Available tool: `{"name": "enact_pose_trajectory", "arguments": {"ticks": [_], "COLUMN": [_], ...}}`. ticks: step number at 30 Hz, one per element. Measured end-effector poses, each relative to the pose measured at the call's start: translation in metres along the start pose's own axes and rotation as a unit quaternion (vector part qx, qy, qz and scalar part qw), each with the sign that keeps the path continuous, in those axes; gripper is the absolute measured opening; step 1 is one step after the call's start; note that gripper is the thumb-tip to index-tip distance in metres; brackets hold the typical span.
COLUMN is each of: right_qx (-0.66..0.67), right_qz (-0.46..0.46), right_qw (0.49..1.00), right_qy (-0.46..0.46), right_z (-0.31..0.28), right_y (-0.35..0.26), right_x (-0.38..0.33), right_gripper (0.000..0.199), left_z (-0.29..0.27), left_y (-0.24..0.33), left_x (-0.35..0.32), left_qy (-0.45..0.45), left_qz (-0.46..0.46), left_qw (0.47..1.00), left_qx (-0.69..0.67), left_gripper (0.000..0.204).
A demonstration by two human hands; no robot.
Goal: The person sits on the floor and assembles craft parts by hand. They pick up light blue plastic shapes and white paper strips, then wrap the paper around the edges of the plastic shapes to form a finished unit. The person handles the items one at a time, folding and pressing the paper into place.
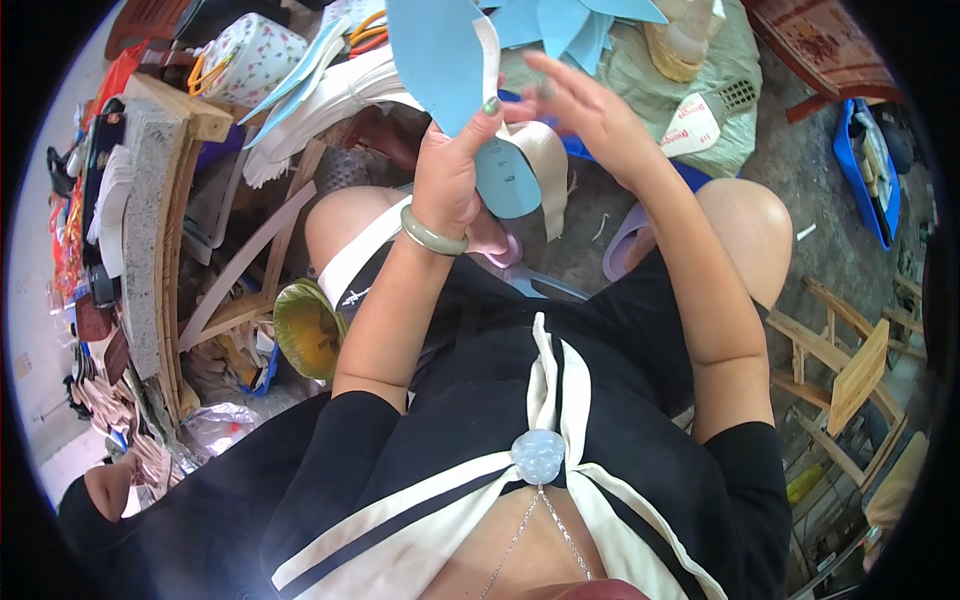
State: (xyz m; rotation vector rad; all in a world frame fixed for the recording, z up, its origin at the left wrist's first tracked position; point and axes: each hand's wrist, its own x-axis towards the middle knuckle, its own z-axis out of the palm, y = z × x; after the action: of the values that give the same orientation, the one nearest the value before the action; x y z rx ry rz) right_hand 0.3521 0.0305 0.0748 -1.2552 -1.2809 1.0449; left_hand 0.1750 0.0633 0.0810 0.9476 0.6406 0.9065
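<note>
My left hand [450, 170], with a pale bangle at its wrist, is closed around the middle of a light blue insole-shaped sheet [432, 50]. The sheet stands roughly upright, its wide end at the top of the view and its rounded lower end below my fingers. A narrow white strip [487, 55] runs along its right edge down to my thumb. Close by on the right, my right hand [598, 118] has its fingers stretched apart and slightly blurred, with nothing visible in them. Below it hangs a wider cream strip [550, 175]; where its upper end goes is hidden.
A bundle of white strips [320, 112] lies at upper left beside a flowered bucket [252, 58]. More blue sheets [565, 25], a glue-like bottle [682, 45] and a fly swatter [705, 118] rest on green sheeting [735, 140]. Wooden frames [850, 370] stand at right.
</note>
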Motion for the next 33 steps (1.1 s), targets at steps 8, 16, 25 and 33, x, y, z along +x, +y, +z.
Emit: {"name": "enact_pose_trajectory", "arguments": {"ticks": [8,16,25,33], "right_qx": [-0.065,-0.121,-0.087,-0.077], "right_qz": [-0.117,-0.226,-0.222,-0.162], "right_qw": [0.990,0.966,0.971,0.984], "right_qy": [0.043,0.037,0.024,0.016], "right_z": [0.013,0.015,0.023,0.032], "right_y": [-0.033,-0.043,-0.050,-0.053], "right_x": [-0.023,-0.032,-0.039,-0.051], "right_gripper": [0.024,0.021,0.023,0.024], "left_z": [0.007,0.018,0.020,0.012], "left_y": [0.011,0.030,0.042,0.039], "left_x": [0.000,-0.017,-0.032,-0.037], "left_qy": [0.067,0.027,-0.012,-0.012], "left_qz": [0.180,0.235,0.258,0.291], "left_qw": [0.978,0.957,0.954,0.955], "left_qx": [-0.076,-0.167,-0.153,-0.053], "left_gripper": [0.049,0.047,0.038,0.044]}}
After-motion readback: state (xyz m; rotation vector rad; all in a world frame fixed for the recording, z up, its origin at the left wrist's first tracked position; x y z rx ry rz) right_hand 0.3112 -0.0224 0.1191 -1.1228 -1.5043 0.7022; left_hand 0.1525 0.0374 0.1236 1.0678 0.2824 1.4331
